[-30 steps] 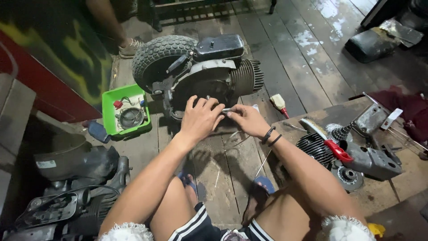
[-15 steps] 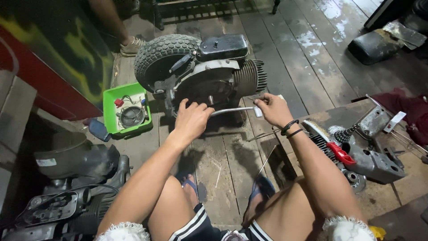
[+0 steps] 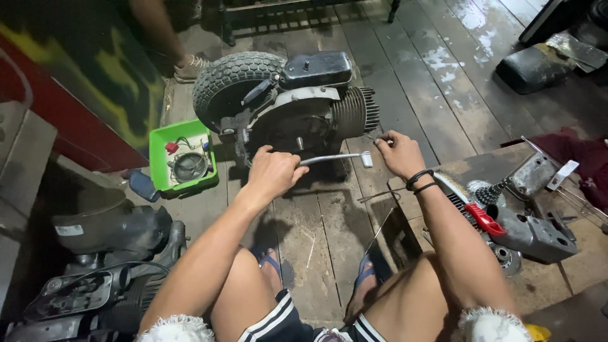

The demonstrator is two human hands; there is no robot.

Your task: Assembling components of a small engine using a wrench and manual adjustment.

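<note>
Head view: green tray (image 3: 159, 142) of small parts beside engine (image 3: 297, 107); left hand (image 3: 273, 174) clenched around silver lever (image 3: 332, 158), right hand (image 3: 399, 154) pinching thin rod (image 3: 375, 137).

Grey scooter engine (image 3: 297, 111) with knobby tyre on plank floor; chrome kick lever (image 3: 332, 158) projecting right, roughly level.

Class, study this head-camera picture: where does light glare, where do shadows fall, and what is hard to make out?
Head view: glare whitens the wet floorboards top right; the engine and both hands, left on the metal lever and right, are evenly lit and sharp; deep shadow swallows the dark parts lower left; edges bend slightly from the wide lens.
</note>
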